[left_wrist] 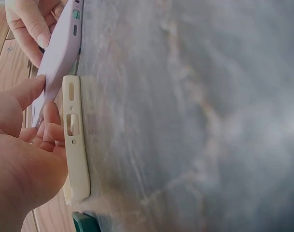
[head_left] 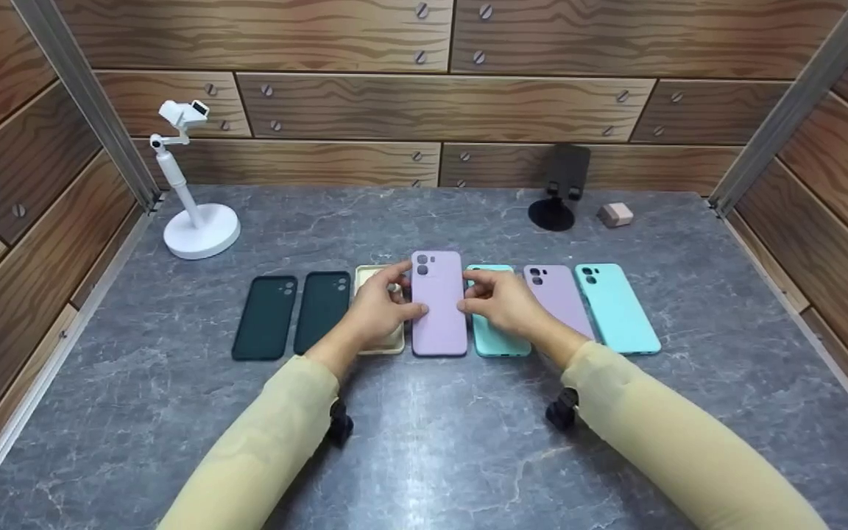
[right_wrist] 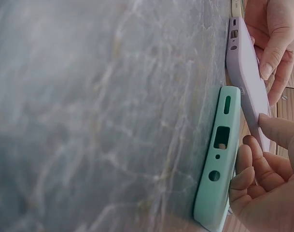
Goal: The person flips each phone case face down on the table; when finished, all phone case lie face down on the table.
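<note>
lilac case (head_left: 439, 303) | between left hand (head_left: 380, 309) and right hand (head_left: 501, 302) | pinched by both

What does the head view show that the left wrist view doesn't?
Only the head view shows the whole row: two dark green cases, a second lilac case, the far teal case, plus the white stand and black stand. Only the left wrist view shows the cream case's bottom edge cutouts. Both show the left hand and right hand gripping the lilac case, its lower end tilted off the table.
</note>
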The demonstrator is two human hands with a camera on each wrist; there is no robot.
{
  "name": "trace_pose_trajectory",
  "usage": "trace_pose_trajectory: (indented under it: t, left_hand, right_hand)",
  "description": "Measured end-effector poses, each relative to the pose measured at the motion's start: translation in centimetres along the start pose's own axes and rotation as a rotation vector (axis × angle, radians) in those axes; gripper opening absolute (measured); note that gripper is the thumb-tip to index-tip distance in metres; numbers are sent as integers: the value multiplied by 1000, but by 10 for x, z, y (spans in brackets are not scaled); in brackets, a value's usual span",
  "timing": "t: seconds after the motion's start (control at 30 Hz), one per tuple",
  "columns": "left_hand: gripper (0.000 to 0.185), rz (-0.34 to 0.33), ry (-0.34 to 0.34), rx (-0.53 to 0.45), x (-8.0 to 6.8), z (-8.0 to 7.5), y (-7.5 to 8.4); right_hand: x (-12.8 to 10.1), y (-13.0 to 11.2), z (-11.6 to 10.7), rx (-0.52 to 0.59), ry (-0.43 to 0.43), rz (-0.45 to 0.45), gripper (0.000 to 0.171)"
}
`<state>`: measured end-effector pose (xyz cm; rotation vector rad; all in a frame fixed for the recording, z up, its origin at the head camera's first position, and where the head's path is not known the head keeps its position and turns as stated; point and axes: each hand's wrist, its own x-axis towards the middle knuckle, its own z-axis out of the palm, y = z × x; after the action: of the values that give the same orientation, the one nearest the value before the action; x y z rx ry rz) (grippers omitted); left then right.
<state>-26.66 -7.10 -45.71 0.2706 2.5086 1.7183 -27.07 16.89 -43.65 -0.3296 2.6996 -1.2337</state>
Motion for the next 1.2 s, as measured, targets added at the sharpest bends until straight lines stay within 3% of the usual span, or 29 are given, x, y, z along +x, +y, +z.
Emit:
trace_pose_trajectory:
  t: [0.7, 1.2]
  left_hand:
    - [82, -41, -58, 63, 0, 0, -1]
    - [80, -4, -53, 98, -2, 3, -1]
  right_hand:
    - [0, 1, 3, 12, 6, -4, 61]
    - [1, 3, 4, -50, 1, -16, 63]
